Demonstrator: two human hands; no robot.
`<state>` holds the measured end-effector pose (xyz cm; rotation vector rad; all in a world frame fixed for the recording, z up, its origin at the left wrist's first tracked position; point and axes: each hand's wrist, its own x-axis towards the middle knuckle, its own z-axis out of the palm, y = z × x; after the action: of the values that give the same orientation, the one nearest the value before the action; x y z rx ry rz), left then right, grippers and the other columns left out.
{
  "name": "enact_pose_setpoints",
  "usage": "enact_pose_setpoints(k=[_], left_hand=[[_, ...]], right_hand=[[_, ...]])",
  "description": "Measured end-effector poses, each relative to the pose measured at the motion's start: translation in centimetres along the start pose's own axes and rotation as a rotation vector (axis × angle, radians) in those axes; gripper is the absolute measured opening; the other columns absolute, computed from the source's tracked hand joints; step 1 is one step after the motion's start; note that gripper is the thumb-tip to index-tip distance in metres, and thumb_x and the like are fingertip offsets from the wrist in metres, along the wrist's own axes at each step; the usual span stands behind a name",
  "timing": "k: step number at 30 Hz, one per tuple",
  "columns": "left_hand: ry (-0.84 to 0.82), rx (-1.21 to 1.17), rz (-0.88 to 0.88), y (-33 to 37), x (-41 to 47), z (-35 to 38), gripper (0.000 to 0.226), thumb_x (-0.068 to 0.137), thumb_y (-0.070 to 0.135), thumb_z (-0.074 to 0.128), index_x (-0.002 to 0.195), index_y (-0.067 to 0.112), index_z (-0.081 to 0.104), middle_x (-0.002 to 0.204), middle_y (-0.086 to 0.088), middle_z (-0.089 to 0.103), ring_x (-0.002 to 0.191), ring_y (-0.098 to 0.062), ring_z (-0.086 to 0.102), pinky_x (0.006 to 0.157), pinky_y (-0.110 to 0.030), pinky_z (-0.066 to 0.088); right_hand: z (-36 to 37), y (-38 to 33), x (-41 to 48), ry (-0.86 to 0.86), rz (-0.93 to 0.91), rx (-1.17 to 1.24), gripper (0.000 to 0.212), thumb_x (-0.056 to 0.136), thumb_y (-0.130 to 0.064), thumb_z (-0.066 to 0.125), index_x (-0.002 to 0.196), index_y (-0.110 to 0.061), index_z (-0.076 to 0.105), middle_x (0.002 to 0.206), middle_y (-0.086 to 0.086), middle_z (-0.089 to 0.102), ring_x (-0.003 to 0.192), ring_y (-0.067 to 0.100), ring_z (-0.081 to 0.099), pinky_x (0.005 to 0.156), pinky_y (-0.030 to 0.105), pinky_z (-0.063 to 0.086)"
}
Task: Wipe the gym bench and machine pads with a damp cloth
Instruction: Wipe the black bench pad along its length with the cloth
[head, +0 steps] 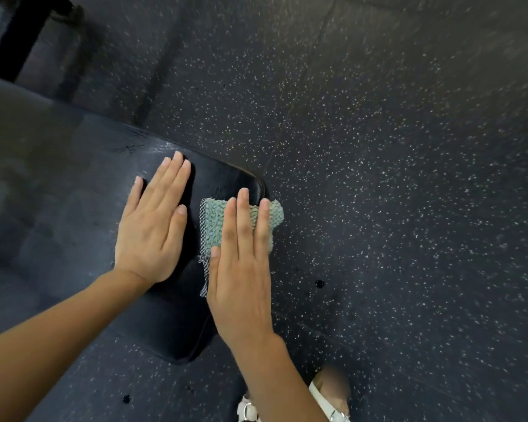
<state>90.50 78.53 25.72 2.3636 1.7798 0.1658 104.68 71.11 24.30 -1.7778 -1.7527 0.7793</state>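
Bench (73, 208) edge is sitting right under the cloth (215, 222); my flat-fingered right grip (241, 269), pressing it, is risking sliding off.

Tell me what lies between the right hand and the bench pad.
A green cloth, pressed under the flat right hand at the corner of the bench pad; the head view shows it.

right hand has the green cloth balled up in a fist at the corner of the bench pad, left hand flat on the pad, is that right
Not a fist: in the head view the right hand lies with fingers straight, pressing the green cloth flat at the corner of the bench pad. The left hand is flat on the pad.
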Motion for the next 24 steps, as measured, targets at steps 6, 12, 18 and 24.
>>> enact_pose_setpoints(k=[6,12,18,24], left_hand=[[0.004,0.019,-0.109,0.4,0.3,0.0,0.058,0.101,0.026,0.023,0.158,0.014,0.019,0.165,0.002,0.014,0.153,-0.01,0.008,0.124,-0.033,-0.002],[0.022,-0.002,-0.209,0.6,0.3,0.2,0.058,0.101,0.027,0.022,0.158,0.014,0.018,0.165,0.003,0.012,0.153,-0.01,0.008,0.124,-0.037,0.001],[0.04,0.005,-0.347,0.9,0.6,0.3,0.059,0.101,0.028,0.023,0.158,0.014,0.017,0.166,0.002,0.012,0.153,-0.01,0.008,0.125,-0.037,0.001],[0.117,0.004,-0.64,1.8,1.0,0.7,0.061,0.101,0.031,0.021,0.158,0.014,0.014,0.166,0.002,0.011,0.153,-0.009,0.005,0.124,-0.033,-0.001]], right_hand=[[-2.1,1.0,3.2,-0.118,-0.131,-0.298,0.058,0.102,-0.027,0.021,0.157,-0.01,0.013,0.166,0.005,0.003,0.153,0.026,-0.003,0.12,0.05,0.019],[-3.8,1.5,5.7,-0.212,-0.313,-0.452,0.058,0.102,-0.029,0.028,0.156,-0.012,0.018,0.165,0.003,0.011,0.153,0.022,0.003,0.122,0.051,0.012],[-5.0,2.4,10.6,-0.397,-0.607,-0.491,0.058,0.101,-0.028,0.023,0.157,-0.011,0.016,0.166,0.003,0.008,0.153,0.019,0.002,0.122,0.047,0.015],[-5.3,2.7,15.1,-0.551,-0.914,-0.474,0.058,0.1,-0.027,0.017,0.156,-0.011,0.019,0.165,0.003,0.01,0.153,0.019,0.005,0.122,0.046,0.015]])
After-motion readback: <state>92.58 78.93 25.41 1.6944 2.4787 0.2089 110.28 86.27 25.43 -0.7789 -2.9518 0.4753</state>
